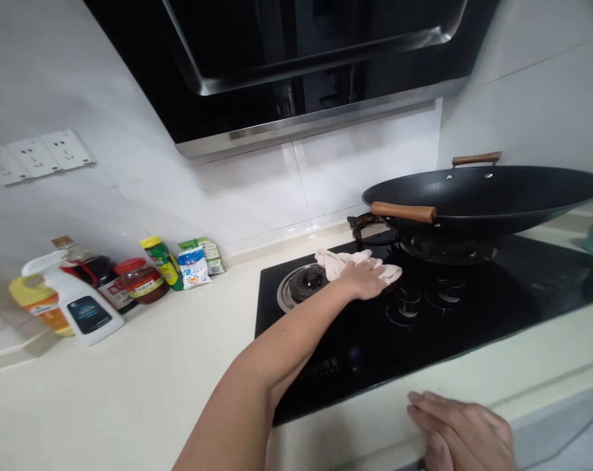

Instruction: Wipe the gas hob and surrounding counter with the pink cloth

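Observation:
My left hand presses a pale pink cloth down on the black glass gas stove, its fingers resting over the bunched fabric. The cloth lies just right of the left burner, which has no pan on it, and behind the control knobs. Nearer to me, my right hand hangs over the front edge of the counter, loosely open with its fingers side by side. I see nothing in it.
A large black wok with wooden handles sits on the right burner. A pot stand lies behind the stove. Left are a white spray bottle, sauce bottles, a red-lidded jar and seasoning packets. A range hood overhangs.

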A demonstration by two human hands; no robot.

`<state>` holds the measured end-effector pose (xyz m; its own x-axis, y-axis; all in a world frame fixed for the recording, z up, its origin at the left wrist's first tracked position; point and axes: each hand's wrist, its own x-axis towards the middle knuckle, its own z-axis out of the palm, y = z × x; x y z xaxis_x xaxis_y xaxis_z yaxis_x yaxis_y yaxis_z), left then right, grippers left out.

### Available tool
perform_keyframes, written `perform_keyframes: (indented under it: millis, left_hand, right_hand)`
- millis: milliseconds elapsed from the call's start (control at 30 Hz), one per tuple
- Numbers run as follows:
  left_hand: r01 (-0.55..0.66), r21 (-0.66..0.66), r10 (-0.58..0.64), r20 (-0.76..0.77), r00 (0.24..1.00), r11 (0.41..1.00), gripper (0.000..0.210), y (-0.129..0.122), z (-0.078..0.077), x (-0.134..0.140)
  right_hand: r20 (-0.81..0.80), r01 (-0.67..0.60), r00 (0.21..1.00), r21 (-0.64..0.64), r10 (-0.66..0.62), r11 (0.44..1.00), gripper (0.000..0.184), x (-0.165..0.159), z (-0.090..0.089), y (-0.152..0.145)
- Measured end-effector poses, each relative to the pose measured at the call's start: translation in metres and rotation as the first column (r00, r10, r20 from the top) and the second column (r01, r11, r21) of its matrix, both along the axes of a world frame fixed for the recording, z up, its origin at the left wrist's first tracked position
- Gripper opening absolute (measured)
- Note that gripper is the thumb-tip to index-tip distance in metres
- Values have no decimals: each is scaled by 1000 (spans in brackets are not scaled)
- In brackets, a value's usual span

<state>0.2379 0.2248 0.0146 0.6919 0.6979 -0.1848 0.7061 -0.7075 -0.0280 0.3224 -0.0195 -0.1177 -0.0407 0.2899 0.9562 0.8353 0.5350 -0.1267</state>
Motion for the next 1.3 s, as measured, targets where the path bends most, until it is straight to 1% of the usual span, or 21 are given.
perform_keyframes:
  millis: [100,167,267,367,433,533,633,667,733,800,833,900,967,1033,1100,1200,1300]
  left_hand:
    - [58,7,-59,25,998,998,64,-43,-2,-7]
    - [79,15,-79,43,996,997,65,-67,-1,-15]
    - [78,28,-80,55,995,997,66,-99,0,-32]
    - [73,28,-75,78,994,997,65,-135,3,-54]
    - [68,-8,-67,117,991,998,64,-161,5,-72]
    - [57,-117,-38,156,987,992,65,-194,9,-102]
    - [15,-204,22,181,983,979,75,-213,16,-140]
    - [-26,-213,68,194,979,977,81,-216,19,-154]
    - [-148,-201,187,194,963,968,92,-219,25,-182]
    - [-260,-161,283,137,949,952,95,-219,32,-210]
    - [-290,-140,305,97,947,947,96,-219,35,-222]
    - [-302,-118,308,35,951,946,97,-217,37,-241]
    - [-307,-113,313,34,949,945,96,-212,34,-251]
    - [-330,-103,339,78,938,938,93,-204,27,-252]
    - [-365,-88,374,133,918,927,92,-193,17,-246]
    - [-402,-77,409,185,894,912,95,-176,7,-227]
    - [-413,-67,418,204,885,908,103,-164,3,-202]
  right_hand:
    - [-34,-2,999,47,4,999,23,-4,1,1]
    - [-67,-1,998,67,5,998,24,-8,1,1]
    - [-94,21,996,82,-14,996,23,-12,0,1]
    - [-87,43,996,66,-38,997,23,-12,-2,0]
    - [-74,49,996,47,-45,998,22,-12,-3,-1]
    - [-69,53,996,20,-52,998,22,-12,-1,-3]
    - [-74,54,996,6,-53,999,23,-13,2,-7]
    - [-76,52,996,1,-52,999,24,-14,3,-8]
    - [-80,46,996,-10,-47,999,24,-15,6,-10]
    - [-85,37,996,-29,-40,999,25,-16,7,-11]
    - [-89,34,995,-35,-37,999,25,-17,7,-12]
    - [-103,35,994,-39,-39,999,25,-19,7,-12]
    - [-122,54,991,-41,-58,998,26,-21,7,-11]
    - [-134,80,987,-45,-85,996,26,-23,7,-10]
    - [-135,105,985,-44,-111,993,27,-24,6,-9]
    - [-150,146,978,-17,-147,989,29,-25,4,-6]
    - [-160,176,972,7,-173,984,29,-25,1,-4]
